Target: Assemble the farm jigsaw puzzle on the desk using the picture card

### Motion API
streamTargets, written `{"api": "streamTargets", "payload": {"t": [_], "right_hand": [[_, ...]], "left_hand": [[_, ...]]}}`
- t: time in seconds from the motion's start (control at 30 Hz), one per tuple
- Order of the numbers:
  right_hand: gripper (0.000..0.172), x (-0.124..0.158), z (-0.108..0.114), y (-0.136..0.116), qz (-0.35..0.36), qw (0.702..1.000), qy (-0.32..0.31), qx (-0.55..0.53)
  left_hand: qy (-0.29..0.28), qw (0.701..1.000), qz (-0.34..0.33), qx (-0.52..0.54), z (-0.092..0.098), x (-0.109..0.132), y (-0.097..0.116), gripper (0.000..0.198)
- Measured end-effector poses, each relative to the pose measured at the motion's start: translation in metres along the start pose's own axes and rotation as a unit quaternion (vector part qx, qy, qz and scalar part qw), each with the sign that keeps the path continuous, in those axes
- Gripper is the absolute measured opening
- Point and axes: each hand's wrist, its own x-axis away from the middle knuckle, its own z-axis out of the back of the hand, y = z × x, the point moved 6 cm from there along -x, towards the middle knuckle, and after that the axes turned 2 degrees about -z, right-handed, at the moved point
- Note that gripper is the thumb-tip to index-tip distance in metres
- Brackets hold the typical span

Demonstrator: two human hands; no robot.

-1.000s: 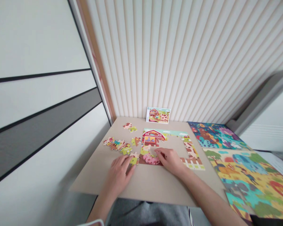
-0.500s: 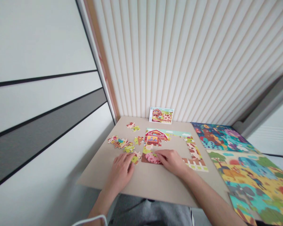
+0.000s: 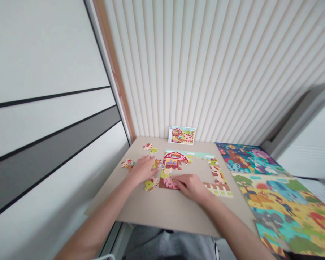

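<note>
Left hand point(image 3: 144, 168) forward (palm-down), right hand point(image 3: 191, 185) curled.

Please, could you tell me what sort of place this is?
Probably a room at home, though I cannot be certain: a beige table bears a partly assembled farm puzzle, with a ribbed pale panel behind.

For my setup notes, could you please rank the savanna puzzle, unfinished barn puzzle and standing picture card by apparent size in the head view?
1. Savanna puzzle
2. Unfinished barn puzzle, counting its gap
3. Standing picture card, the farthest back
</note>
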Motion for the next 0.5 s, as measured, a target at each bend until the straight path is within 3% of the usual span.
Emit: {"api": "streamTargets", "payload": {"t": [0.1, 0.23, 0.5], "right_hand": [[0.03, 0.0, 0.002, 0.003, -0.001, 1.0, 0.015, 0.008], [0.031, 0.0, 0.003, 0.003, -0.002, 0.999, 0.017, 0.031], [0.031, -0.001, 0.0, -0.001, -0.001, 0.999, -0.009, 0.037]], "left_hand": [[-0.033, 0.999, -0.016, 0.033, -0.018, -0.015, -0.013, 0.04], [-0.01, 0.998, -0.015, 0.067, -0.029, -0.014, -0.023, 0.047], [0.109, 0.979, -0.001, 0.174, -0.009, -0.004, -0.007, 0.053]]}}
